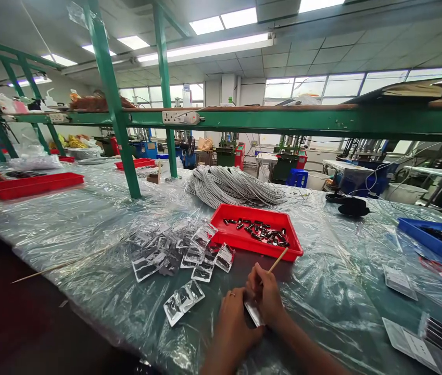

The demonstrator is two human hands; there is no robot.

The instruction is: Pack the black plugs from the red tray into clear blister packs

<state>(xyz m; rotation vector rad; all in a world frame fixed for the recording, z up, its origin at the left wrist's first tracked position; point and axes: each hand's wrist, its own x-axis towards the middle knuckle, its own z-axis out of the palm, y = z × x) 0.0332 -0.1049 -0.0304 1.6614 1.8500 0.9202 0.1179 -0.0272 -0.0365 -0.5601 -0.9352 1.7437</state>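
A thin stick (279, 259) is pinched in the fingers of the right grip (268, 299), its upper end tilted towards one o'clock. Below this grip, a silver packet (254, 314) is seen on the tabletop (322, 307), partly hidden between the two hands. The left grip (233, 322) is laid against the packet with its fingers curled; whether it is closed on it cannot be told.

At twelve o'clock from the hands, a red tray (252, 248) is placed, in which small metal parts (257, 227) are scattered. Beyond it, also near twelve, a wire coil (228, 185) is set down. At ten o'clock, a heap of packets (152, 258) is spread beside the tray, while three packets (184, 301) are laid apart at nine. Dark items are held in a blue tray (419, 237) towards two.
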